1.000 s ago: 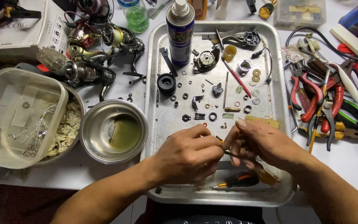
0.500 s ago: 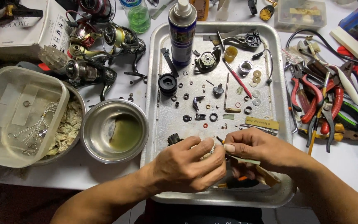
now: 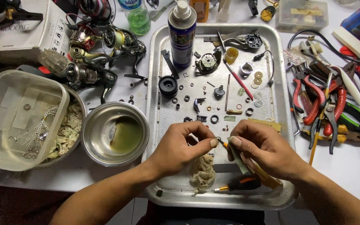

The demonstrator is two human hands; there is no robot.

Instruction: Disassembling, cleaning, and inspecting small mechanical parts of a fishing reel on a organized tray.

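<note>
Both my hands work over the near part of a metal tray (image 3: 157, 71). My left hand (image 3: 180, 146) pinches a tiny ring-shaped part (image 3: 218, 139) between thumb and forefinger. My right hand (image 3: 263, 149) grips a thin brush-like tool (image 3: 242, 160) whose tip meets that part. A crumpled rag (image 3: 204, 171) lies on the tray under my hands, and an orange-and-black screwdriver (image 3: 240, 184) rests beside it. Small washers, rings and reel parts (image 3: 207, 62) are scattered over the far half of the tray, next to a tall spray can (image 3: 181, 35).
A steel bowl (image 3: 115, 133) with greenish liquid sits left of the tray. Further left stands a clear plastic tub (image 3: 19, 118). Fishing reels (image 3: 101, 46) lie at the back left. Pliers and cutters (image 3: 334, 100) crowd the table on the right.
My hands have shifted slightly toward the tray's near edge and drawn together over the rag. The rag now shows below them.
</note>
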